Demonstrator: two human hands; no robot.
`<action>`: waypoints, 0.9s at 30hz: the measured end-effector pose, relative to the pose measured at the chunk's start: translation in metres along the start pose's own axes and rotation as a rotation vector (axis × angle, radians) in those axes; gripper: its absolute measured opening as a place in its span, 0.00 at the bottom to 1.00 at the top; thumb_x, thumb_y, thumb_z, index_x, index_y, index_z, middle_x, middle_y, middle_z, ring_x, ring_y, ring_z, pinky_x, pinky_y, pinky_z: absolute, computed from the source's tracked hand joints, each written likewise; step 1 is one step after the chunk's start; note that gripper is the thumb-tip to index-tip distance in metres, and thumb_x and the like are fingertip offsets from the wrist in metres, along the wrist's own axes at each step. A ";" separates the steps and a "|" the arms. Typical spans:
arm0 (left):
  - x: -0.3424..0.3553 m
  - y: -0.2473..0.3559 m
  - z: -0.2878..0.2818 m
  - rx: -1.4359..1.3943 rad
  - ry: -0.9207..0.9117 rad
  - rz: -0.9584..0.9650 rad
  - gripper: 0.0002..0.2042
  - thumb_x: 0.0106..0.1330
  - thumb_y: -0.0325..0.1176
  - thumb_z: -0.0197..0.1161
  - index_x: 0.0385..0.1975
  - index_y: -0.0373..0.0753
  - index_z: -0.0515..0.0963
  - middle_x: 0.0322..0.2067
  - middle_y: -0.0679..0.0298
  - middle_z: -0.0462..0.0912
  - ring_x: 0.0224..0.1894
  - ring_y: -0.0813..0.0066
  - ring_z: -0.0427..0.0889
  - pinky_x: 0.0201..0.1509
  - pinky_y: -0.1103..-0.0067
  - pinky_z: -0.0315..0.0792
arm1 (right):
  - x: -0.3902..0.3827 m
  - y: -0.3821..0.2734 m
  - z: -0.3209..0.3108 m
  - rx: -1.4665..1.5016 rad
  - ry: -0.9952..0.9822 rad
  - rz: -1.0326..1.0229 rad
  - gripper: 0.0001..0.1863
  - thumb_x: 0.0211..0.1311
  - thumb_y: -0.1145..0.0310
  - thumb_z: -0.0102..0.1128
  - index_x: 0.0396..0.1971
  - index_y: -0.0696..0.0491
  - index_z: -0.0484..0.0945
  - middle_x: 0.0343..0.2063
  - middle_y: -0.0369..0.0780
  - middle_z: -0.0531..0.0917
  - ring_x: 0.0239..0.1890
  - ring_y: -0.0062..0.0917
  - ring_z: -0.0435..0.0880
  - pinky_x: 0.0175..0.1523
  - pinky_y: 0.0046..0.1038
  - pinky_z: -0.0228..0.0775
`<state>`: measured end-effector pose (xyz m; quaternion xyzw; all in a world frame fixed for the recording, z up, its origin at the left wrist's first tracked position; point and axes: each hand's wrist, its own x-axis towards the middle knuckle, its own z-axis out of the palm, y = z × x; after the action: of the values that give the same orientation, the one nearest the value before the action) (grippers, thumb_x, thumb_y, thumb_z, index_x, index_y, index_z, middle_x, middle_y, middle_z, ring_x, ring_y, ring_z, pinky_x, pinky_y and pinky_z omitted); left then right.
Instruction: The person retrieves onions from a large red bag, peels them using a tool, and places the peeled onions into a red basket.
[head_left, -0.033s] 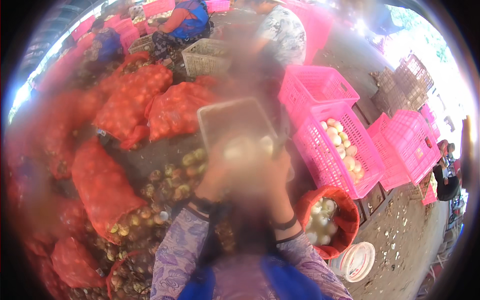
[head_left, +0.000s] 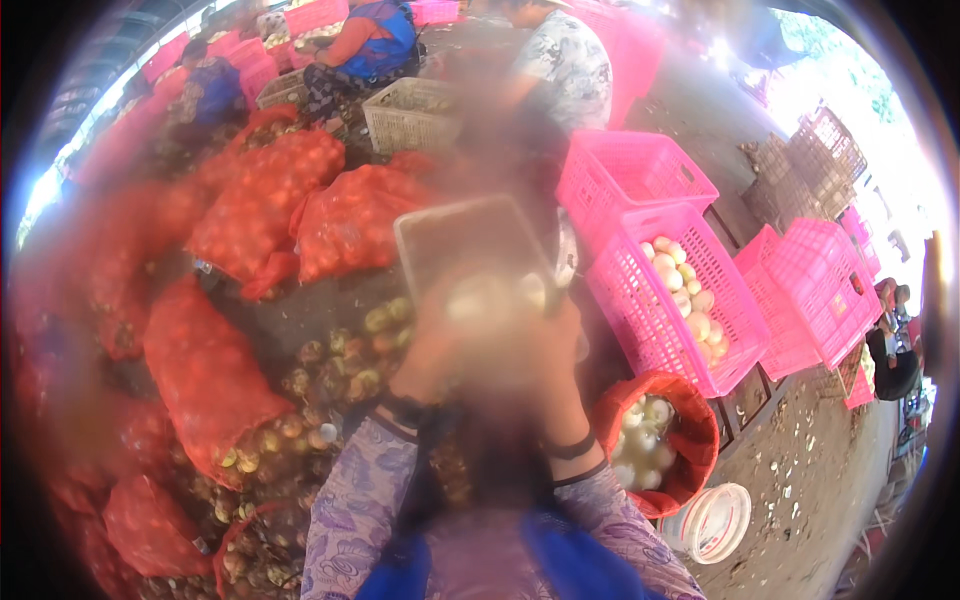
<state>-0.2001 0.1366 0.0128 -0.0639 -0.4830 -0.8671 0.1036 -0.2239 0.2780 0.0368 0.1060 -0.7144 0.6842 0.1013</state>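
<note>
My left hand (head_left: 428, 352) and my right hand (head_left: 556, 350) are close together in front of me. A hazy smear over the middle of the view hides their fingers, so I cannot make out what either one grips. Pale round peeled onions (head_left: 468, 298) show through the haze at the far side of the hands; whether they are held or lie beyond is unclear. Past them stands a pale, blurred crate (head_left: 403, 240). Unpeeled onions (head_left: 355, 362) lie in a heap beside my left hand. To the right of my right wrist, a red-lined bucket (head_left: 703, 440) contains peeled onions (head_left: 640, 447).
Red mesh sacks of onions (head_left: 208, 375) crowd the left. Pink crates (head_left: 630, 325) stand at the right, one with white onions (head_left: 688, 290). A white bucket (head_left: 722, 525) lies near the red-lined one. People (head_left: 565, 75) sit across from me beside a beige crate (head_left: 395, 125).
A small whitish patch beyond my right hand shows more clearly now, where it was darker before. My hands and arms have hardly moved.
</note>
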 end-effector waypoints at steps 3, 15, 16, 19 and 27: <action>0.001 0.005 -0.002 0.157 -0.028 0.022 0.36 0.47 0.19 0.64 0.64 0.34 0.69 0.52 0.63 0.78 0.53 0.75 0.79 0.58 0.78 0.74 | 0.009 -0.009 -0.016 -0.779 -0.136 -0.649 0.17 0.62 0.62 0.66 0.45 0.58 0.80 0.35 0.40 0.85 0.32 0.22 0.83 0.34 0.26 0.76; 0.009 0.004 -0.009 0.428 -0.204 0.010 0.33 0.48 0.22 0.68 0.60 0.37 0.72 0.52 0.70 0.74 0.55 0.78 0.74 0.62 0.79 0.68 | -0.002 0.028 -0.037 -0.471 -0.417 -0.287 0.11 0.66 0.72 0.58 0.47 0.55 0.74 0.40 0.36 0.80 0.41 0.21 0.79 0.46 0.25 0.74; 0.010 0.003 -0.005 0.428 -0.216 -0.005 0.32 0.48 0.22 0.68 0.59 0.37 0.73 0.52 0.70 0.74 0.55 0.79 0.74 0.62 0.79 0.68 | -0.001 0.048 -0.036 -0.472 -0.411 -0.282 0.11 0.66 0.72 0.58 0.47 0.55 0.74 0.40 0.36 0.80 0.41 0.21 0.79 0.46 0.25 0.74; 0.025 -0.005 -0.012 0.719 -0.203 0.139 0.30 0.49 0.22 0.69 0.58 0.37 0.73 0.50 0.69 0.75 0.54 0.79 0.74 0.60 0.79 0.69 | 0.001 0.049 -0.031 0.428 -0.250 0.191 0.08 0.67 0.69 0.57 0.41 0.58 0.77 0.28 0.33 0.80 0.23 0.21 0.77 0.27 0.26 0.72; 0.047 -0.025 -0.020 0.999 0.290 0.288 0.26 0.53 0.22 0.69 0.54 0.33 0.73 0.46 0.65 0.78 0.49 0.78 0.78 0.55 0.77 0.74 | 0.041 0.100 -0.020 -0.087 -0.215 0.155 0.12 0.71 0.66 0.52 0.49 0.56 0.74 0.45 0.40 0.80 0.47 0.25 0.78 0.52 0.27 0.72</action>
<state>-0.2521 0.1268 -0.0087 0.0480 -0.8037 -0.5087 0.3050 -0.2920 0.3014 -0.0461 0.1186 -0.7560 0.6432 -0.0247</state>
